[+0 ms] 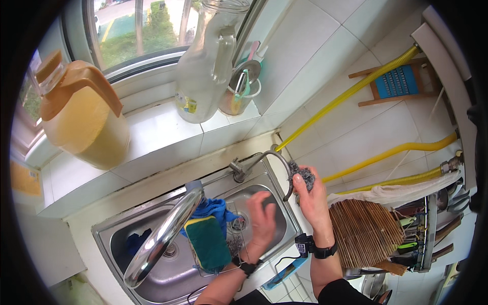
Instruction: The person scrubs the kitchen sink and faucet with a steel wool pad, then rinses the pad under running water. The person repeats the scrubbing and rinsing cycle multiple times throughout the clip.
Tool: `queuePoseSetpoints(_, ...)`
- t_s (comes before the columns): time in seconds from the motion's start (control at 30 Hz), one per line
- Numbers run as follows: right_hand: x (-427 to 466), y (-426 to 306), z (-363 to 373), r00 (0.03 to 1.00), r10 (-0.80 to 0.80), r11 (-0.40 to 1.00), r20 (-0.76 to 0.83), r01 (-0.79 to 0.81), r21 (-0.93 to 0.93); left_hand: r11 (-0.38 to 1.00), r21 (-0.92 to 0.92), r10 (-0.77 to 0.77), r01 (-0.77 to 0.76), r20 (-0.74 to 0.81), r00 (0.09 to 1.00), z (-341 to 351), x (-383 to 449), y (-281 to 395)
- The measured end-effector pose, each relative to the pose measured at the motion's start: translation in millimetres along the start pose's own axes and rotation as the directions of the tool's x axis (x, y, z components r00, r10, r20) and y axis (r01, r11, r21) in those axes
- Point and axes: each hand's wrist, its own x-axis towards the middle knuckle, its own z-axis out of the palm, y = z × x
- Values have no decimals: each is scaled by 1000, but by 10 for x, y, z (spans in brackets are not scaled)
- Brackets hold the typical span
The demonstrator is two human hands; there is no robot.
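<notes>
Pinched in the fingers of my right hand point(314, 200) is a grey steel wool scourer point(303, 176), against the curved spout of a thin metal faucet point(284, 162). My left hand point(262, 221) hangs over the right basin of the stainless steel sink point(280, 196), slightly blurred, fingers apart and holding nothing. Between the two basins, a green and yellow scouring sponge point(207, 242) rests on a wire rack, beside a blue cloth point(213, 210). Another steel wool scourer point(234, 246) lies on that rack near my left wrist. A large chrome faucet point(164, 238) crosses the left basin.
On the windowsill stand a jug of yellow contents point(85, 129), a tall clear pitcher point(204, 65) and a utensil holder point(234, 103). Yellow hoses point(343, 91) run along the tiled wall. A round slatted mat point(364, 232) and a knife rack point(429, 232) are at the right.
</notes>
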Motion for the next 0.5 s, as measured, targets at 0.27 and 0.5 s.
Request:
queuePoseSetpoints(0.27, -172, -90, 167, 921, -386, 785, -52, 298, -543, 994, -97, -31, 41, 97, 995, 239, 236, 450)
queuePoseSetpoints(0.5, 636, -168, 376, 934, -266, 539, 237, 348, -767, 994, -112, -9, 7, -14, 1000, 400, 185, 326)
